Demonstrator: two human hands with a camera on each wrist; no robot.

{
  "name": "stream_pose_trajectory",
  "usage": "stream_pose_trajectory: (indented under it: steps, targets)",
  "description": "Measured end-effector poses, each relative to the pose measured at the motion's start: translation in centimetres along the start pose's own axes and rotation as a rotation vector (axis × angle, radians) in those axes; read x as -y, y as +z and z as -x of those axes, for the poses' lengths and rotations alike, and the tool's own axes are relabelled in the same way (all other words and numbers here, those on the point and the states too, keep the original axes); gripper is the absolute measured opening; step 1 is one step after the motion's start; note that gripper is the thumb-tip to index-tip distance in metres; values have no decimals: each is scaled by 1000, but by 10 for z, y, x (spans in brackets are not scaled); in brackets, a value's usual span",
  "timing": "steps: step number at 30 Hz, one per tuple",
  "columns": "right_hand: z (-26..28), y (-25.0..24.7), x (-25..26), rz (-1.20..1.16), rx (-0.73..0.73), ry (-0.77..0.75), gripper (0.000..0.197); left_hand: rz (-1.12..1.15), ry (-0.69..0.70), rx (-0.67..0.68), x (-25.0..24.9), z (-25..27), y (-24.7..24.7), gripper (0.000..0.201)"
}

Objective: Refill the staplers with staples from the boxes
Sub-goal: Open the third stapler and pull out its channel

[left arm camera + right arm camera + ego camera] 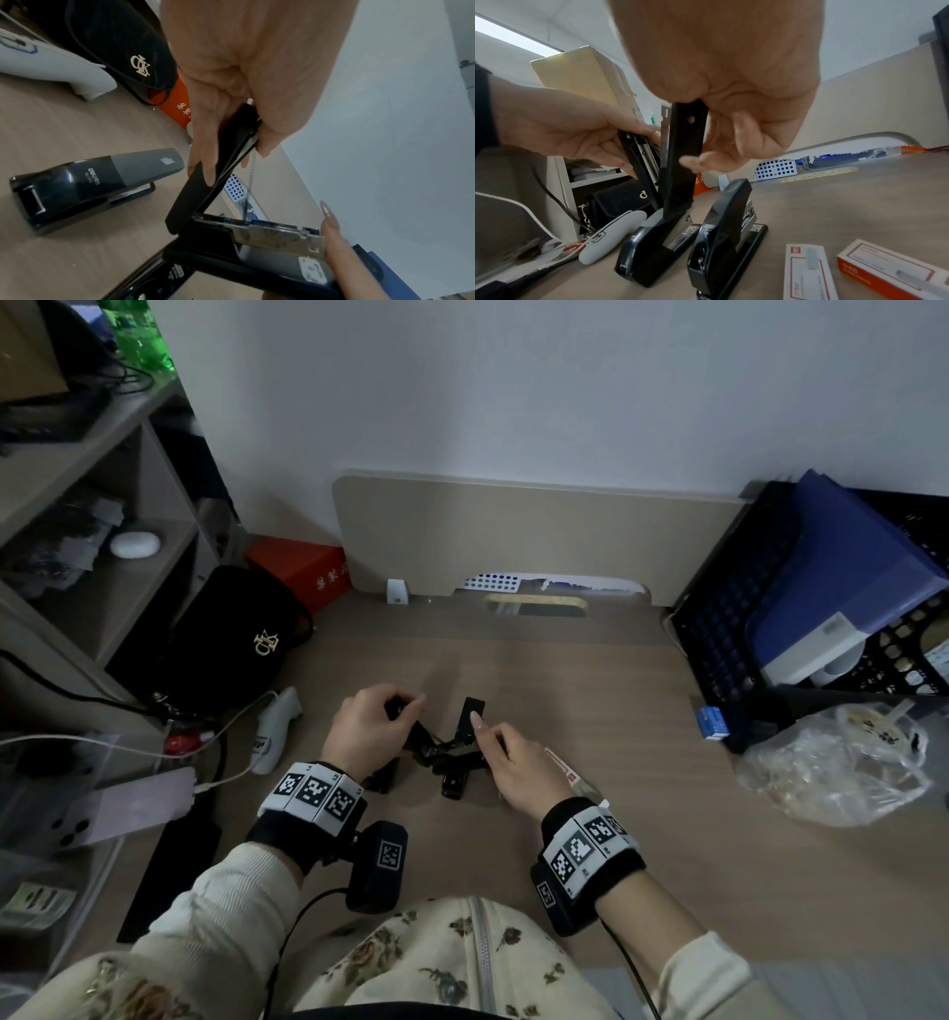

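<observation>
Open stapler is held up off the desk between both my hands, above the middle of the work area. My left hand has fingers and thumb curled round the swung-back top cover, gripping it near its free end; the pusher spring hangs out of the cover beside my fingertip. My right hand grips the stapler's base, which stands nearly upright with fingers on one side and thumb on the other; the metal staple channel lies exposed between cover and base, and one right fingertip touches its front end.

Second stapler stands closed on the desk just beside the held one. Third stapler, closed, lies on the desk to the left, apart from my hands.

Two staple boxes on the desk near my right wrist: a white one and an orange-edged one, side by side, not touching. Cannot tell whether either is open.

Left edge of the desk: black bag, white handheld device. Right: plastic bag, black mesh tray with a blue folder.
</observation>
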State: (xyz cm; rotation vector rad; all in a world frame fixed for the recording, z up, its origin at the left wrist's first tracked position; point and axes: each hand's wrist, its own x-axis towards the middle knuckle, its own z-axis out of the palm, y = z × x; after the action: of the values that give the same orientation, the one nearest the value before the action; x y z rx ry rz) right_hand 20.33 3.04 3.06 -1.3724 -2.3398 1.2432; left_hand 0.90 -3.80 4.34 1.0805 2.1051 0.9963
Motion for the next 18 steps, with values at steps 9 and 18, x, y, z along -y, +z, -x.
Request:
stream_pose_trajectory:
  steps: [9, 18]
  targets:
    - [-4, 1, -3, 49, -206, -65, 35, -20, 34, -54, -3, 5, -4, 24]
    - [-9, 9, -8, 94, -130, 125, 48, 101, 38, -110, 0, 3, -12, 15]
